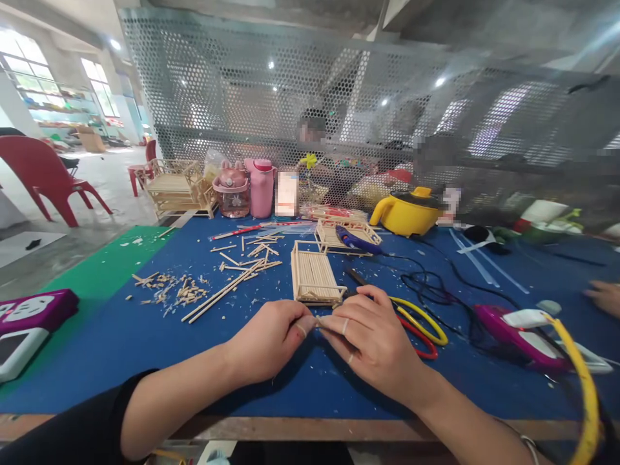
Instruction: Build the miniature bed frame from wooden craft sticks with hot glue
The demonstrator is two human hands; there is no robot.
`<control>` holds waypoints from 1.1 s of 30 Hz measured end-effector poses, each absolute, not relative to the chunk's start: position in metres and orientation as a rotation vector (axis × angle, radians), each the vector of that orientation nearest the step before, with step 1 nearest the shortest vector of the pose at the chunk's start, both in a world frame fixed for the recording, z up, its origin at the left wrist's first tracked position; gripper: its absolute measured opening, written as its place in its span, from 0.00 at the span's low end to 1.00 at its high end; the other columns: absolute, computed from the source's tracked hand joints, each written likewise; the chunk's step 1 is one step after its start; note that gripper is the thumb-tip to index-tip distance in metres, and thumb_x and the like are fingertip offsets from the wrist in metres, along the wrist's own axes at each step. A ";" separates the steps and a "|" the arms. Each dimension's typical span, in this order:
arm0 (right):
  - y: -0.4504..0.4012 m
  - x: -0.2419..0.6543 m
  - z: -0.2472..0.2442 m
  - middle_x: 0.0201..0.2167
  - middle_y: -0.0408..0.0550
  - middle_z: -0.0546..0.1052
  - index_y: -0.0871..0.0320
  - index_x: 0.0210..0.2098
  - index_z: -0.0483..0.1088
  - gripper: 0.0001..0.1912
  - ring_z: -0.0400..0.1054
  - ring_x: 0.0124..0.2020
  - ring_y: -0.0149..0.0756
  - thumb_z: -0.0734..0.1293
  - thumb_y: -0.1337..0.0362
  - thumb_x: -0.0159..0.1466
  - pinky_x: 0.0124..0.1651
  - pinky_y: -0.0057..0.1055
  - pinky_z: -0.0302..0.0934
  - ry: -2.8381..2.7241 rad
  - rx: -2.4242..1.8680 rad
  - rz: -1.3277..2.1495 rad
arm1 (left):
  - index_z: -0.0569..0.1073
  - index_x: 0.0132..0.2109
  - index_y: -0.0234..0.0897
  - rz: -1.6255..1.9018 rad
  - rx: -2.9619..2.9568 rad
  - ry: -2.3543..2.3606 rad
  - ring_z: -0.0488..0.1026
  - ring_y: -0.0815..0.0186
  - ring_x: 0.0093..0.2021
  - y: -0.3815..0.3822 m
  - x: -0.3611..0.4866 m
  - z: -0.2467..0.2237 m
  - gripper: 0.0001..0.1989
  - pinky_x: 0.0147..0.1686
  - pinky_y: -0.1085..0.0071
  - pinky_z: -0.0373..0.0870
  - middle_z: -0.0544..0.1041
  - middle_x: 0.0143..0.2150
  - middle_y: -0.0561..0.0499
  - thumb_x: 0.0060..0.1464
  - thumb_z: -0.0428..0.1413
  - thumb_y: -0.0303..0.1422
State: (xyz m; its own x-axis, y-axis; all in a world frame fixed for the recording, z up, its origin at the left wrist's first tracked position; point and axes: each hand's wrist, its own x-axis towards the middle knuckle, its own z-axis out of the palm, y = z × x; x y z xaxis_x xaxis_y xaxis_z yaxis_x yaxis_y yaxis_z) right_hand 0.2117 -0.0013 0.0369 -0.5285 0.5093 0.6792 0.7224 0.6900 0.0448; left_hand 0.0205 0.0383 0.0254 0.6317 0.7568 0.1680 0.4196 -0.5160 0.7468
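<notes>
My left hand (276, 339) and my right hand (375, 345) meet over the front of the blue table mat, each closed in a pinch. Whatever lies between their fingertips is tiny and mostly hidden. Pale bands wrap some fingers on both hands. Just beyond the fingertips sits a small wooden stick frame (316, 274) with a slatted base and raised rails. Cutting pliers (426, 326) with one yellow and one red handle lie partly behind my right hand. A blue glue gun (357, 240) rests across a second stick frame (327, 234) farther back.
Loose sticks (232, 287) and cut scraps (186, 290) lie to the left. Black cables (431, 284) run right towards a purple power strip (520, 342). A yellow pot (409, 213), a pink flask (262, 187) and a mesh screen (232, 97) stand behind. Another person's hand (605, 297) shows at right.
</notes>
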 end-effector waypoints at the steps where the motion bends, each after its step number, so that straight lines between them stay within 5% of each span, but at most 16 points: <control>1: 0.000 0.213 0.037 0.26 0.40 0.76 0.56 0.35 0.73 0.03 0.67 0.31 0.31 0.66 0.68 0.62 0.49 0.40 0.53 -2.247 -0.939 -0.439 | 0.70 0.31 0.37 0.649 2.156 0.912 0.68 0.67 0.31 0.039 0.020 0.025 0.14 0.34 0.72 0.63 0.74 0.30 0.52 0.61 0.46 0.37; 5: 0.013 0.219 0.039 0.27 0.41 0.77 0.56 0.33 0.73 0.05 0.66 0.33 0.33 0.66 0.69 0.63 0.51 0.41 0.51 -2.211 -0.954 -0.549 | 0.67 0.47 0.37 0.940 1.949 1.063 0.67 0.67 0.33 0.042 0.017 0.021 0.11 0.35 0.70 0.65 0.73 0.35 0.51 0.60 0.46 0.34; 10: 0.036 0.224 0.040 0.25 0.41 0.76 0.55 0.30 0.73 0.06 0.65 0.31 0.32 0.66 0.67 0.63 0.49 0.40 0.51 -2.215 -0.942 -0.685 | 0.47 0.64 0.39 1.009 1.891 1.035 0.66 0.65 0.44 0.057 0.016 0.016 0.41 0.42 0.69 0.66 0.70 0.48 0.46 0.44 0.53 0.22; 14: 0.042 0.226 0.034 0.25 0.41 0.76 0.55 0.30 0.73 0.05 0.64 0.32 0.33 0.67 0.67 0.62 0.49 0.39 0.51 -2.195 -0.900 -0.729 | 0.37 0.68 0.39 0.892 1.815 0.961 0.68 0.65 0.43 0.069 0.025 0.015 0.50 0.45 0.67 0.65 0.72 0.47 0.47 0.42 0.54 0.21; 33: 0.041 0.219 0.029 0.18 0.40 0.70 0.56 0.30 0.75 0.07 0.58 0.27 0.32 0.66 0.67 0.63 0.42 0.38 0.49 -2.214 -0.923 -0.903 | 0.41 0.69 0.39 0.937 1.560 0.810 0.62 0.75 0.25 0.079 0.036 0.009 0.47 0.29 0.76 0.62 0.71 0.31 0.57 0.46 0.55 0.20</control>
State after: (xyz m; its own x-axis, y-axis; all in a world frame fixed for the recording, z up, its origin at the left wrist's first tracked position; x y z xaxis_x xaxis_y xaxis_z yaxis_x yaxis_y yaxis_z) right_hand 0.2193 0.0408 0.0293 -0.5987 0.3787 0.7058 0.7643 0.5336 0.3620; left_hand 0.0359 0.0792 0.0091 0.4551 0.8781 0.1480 0.0194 -0.1760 0.9842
